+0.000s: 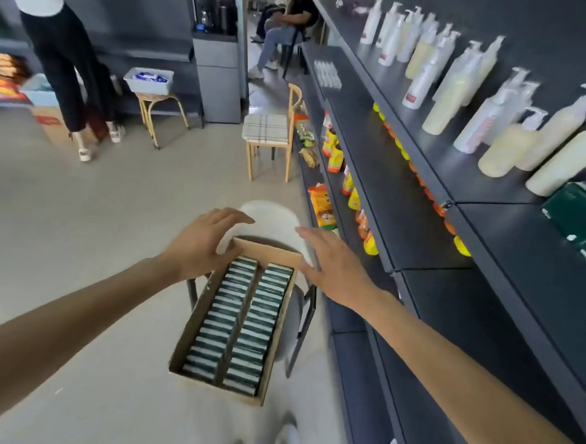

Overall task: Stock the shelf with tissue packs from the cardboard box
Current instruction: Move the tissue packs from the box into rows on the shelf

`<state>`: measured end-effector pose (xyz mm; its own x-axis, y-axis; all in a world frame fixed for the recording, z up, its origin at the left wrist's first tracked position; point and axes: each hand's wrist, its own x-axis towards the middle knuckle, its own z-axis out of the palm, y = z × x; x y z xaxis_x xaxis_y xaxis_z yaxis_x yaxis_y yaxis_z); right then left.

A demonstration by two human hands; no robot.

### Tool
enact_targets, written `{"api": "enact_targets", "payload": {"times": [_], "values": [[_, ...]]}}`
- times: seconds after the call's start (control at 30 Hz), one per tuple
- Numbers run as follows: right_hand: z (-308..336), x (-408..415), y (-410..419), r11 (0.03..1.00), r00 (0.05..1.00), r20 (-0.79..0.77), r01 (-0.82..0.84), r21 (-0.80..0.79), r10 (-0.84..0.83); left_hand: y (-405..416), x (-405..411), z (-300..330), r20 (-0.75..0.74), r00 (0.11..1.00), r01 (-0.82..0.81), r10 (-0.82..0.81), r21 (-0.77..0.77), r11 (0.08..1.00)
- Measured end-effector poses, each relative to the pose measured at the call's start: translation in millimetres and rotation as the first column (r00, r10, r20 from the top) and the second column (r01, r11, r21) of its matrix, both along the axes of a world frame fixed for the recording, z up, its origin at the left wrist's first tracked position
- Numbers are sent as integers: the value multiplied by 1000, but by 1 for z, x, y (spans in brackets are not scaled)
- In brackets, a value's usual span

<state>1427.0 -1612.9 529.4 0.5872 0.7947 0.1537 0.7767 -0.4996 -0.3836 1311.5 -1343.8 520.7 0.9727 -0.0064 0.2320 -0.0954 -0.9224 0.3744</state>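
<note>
1. Both bare forearms reach forward and down from the bottom corners, converging on the far end of a cardboard box [189, 322].
2. The left hand [199, 242] hangs over the box's far left corner, wrist slightly bent, fingers spread and loosely arched, thumb tucked towards the box wall; it grips nothing.
3. The right hand [332, 262] is just beside the far right corner, palm down, fingers straight and fanned forward; it too holds nothing, and I cannot tell whether it touches the rim.
4. The box rests on a white chair [274, 217] with dark legs, standing close against the dark shelf [510, 235] on the right.
5. Inside the box, tissue packs [240, 325] stand on edge in two full rows, dark green with white bands.
6. A few green packs [583, 215] already sit on the shelf at the right edge, beside pump bottles [464, 91].
7. Farther off, one person stands at left and another sits by the aisle end.
</note>
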Motion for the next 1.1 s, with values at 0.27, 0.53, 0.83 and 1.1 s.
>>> {"api": "enact_targets", "payload": {"times": [0.27,0.53,0.83,1.1], "values": [[-105,22,44,992,985,-161,-85,-96,68,39,15,-96,-188,981,-44,43,-3,999],[-253,0,74,972,941,-339,-71,-226,-10,75,33,-244,-410,906,62,-110,-129,990],[-423,-26,115,925,867,-427,93,-369,-258,108,26,-419,-709,698,-38,-99,-175,984],[-515,-41,133,842,835,-419,94,-531,-357,104,12,-518,-797,600,46,-68,-51,998]]}}
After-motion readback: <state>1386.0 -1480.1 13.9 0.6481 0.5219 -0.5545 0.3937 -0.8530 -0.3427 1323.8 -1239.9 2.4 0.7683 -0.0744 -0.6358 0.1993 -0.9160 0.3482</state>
